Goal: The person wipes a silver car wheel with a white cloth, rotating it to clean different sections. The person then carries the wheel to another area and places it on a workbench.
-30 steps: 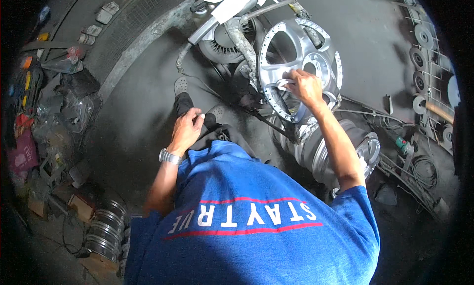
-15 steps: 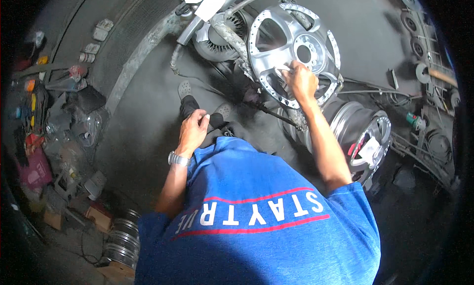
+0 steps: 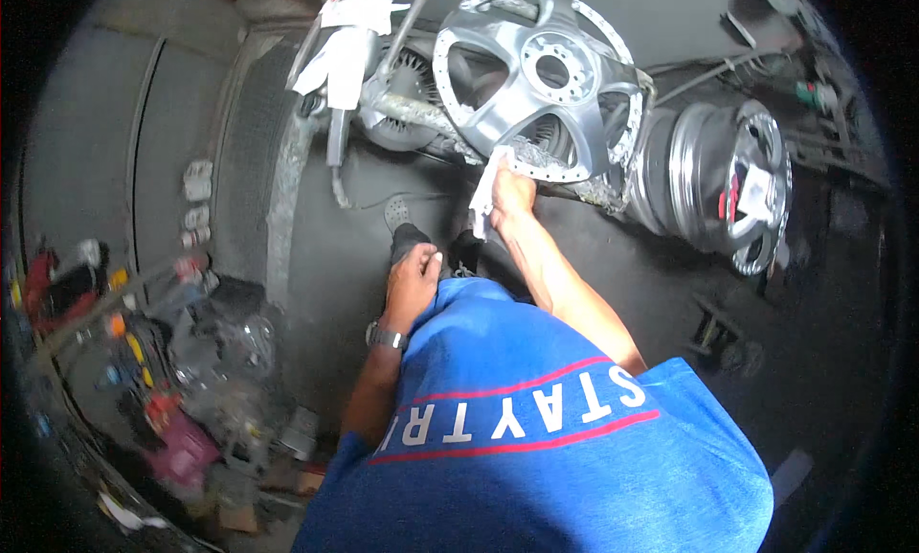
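My right hand [image 3: 514, 191] is closed around a folded white sheet [image 3: 486, 191], paper or cloth, just below the near rim of a silver wheel rim [image 3: 507, 108]. This spoked rim has small holes around its edge and a large centre hole, and it leans on a rough, spattered stand [image 3: 412, 111]. Lower down, by my thigh, my left hand [image 3: 412, 283] has its fingers curled together; whatever they may hold is hidden. A watch sits on that wrist.
A wide silver rim [image 3: 684, 170] stands on its side to the right. White paper [image 3: 347, 65] covers part of a metal fixture at the far left of the stand. A pink bag [image 3: 182, 450] and mixed clutter lie at the left. A closed panel wall [image 3: 96, 160] rises beyond.
My right hand has come off the wheel face toward me and left, and the white sheet now shows in it. My view has swung, shifting the scene. The left hand stays curled by my thigh.
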